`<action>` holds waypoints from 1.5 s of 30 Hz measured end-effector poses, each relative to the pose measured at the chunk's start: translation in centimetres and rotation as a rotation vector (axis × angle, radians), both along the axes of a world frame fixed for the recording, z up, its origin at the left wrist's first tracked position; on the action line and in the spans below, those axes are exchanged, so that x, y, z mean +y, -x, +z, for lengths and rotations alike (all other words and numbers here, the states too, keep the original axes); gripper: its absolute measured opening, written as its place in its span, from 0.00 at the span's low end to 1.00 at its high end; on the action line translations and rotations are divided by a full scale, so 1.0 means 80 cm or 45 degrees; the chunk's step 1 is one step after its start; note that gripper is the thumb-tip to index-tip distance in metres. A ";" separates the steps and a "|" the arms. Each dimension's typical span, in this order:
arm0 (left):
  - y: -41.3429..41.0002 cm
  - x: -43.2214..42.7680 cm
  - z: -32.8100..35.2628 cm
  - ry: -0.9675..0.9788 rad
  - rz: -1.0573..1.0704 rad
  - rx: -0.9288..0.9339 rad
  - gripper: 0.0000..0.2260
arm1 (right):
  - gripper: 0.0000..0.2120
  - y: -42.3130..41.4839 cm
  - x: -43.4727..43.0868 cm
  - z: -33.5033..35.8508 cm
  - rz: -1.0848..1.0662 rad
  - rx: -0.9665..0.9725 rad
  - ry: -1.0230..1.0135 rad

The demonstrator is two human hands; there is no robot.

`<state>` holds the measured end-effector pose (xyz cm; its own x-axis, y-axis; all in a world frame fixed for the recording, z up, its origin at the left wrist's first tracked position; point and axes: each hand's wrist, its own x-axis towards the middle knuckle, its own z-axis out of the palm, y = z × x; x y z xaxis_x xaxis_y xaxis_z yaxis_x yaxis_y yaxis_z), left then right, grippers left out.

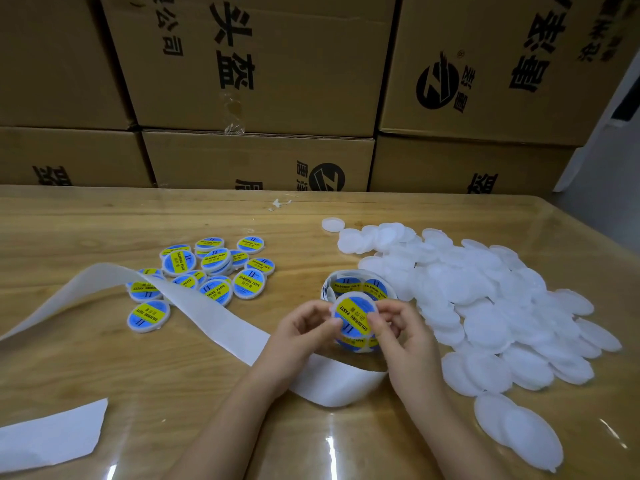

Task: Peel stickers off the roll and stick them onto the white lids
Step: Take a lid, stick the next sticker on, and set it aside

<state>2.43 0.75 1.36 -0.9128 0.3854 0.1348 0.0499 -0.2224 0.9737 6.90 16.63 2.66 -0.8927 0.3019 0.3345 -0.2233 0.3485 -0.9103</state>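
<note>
Starting at the far left, a loose piece of white backing paper (48,434) lies flat on the wooden table (104,223). A long bare backing strip (214,323) arches up off the surface beside it and runs rightward, dipping under the left forearm.

Behind that strip sits a cluster of labelled lids (214,268), some overlapping, each with a blue and yellow label reading "SOLDERING PASTE". One of them lies a little apart, nearer the camera.

Toward the middle, the left hand (301,330) has its fingers curled, and its fingertips pinch the left edge of the held lid (353,313), which is raised off the table and tilted toward the camera. A sticker (356,323) covers the lid's face (its white rim shows all round the top).

The sticker roll (349,285) stands just behind the lid, with blue and yellow stickers showing on its inner side. The right hand (401,334) grips the same lid from the right, thumb lying across the sticker and fingers curled behind.

Further right, a wide pile of white lids (485,299) spreads from mid-table down to the near right corner, the lids overlapping one another. Stacked cardboard boxes (259,64) with black print fill the background along the table's far edge.
</note>
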 end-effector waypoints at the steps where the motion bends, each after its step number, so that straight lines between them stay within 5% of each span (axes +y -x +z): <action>1: 0.001 -0.001 0.001 -0.020 0.034 -0.004 0.10 | 0.13 -0.001 -0.002 0.002 0.042 -0.010 -0.031; 7: 0.002 -0.006 0.002 0.073 0.080 0.051 0.10 | 0.23 -0.011 -0.011 0.005 0.143 -0.062 -0.444; 13: -0.002 0.002 0.000 0.149 0.003 0.069 0.09 | 0.06 -0.003 -0.003 -0.001 -0.054 0.031 -0.255; 19: -0.003 0.005 0.001 0.019 0.016 0.023 0.15 | 0.11 0.001 0.001 -0.003 -0.005 -0.032 -0.026; 24: 0.002 -0.001 0.002 -0.085 0.092 0.013 0.17 | 0.15 -0.002 -0.005 0.003 0.052 0.002 -0.146; 29: 0.003 -0.001 -0.001 -0.033 0.137 0.013 0.10 | 0.14 -0.002 -0.006 0.001 0.044 -0.017 -0.183; 37: -0.006 0.011 0.000 0.252 0.255 0.276 0.16 | 0.09 0.004 0.003 -0.012 -0.063 -0.003 -0.155; 45: -0.002 0.002 0.004 0.213 0.190 0.277 0.14 | 0.10 0.004 0.002 -0.019 -0.103 0.053 -0.281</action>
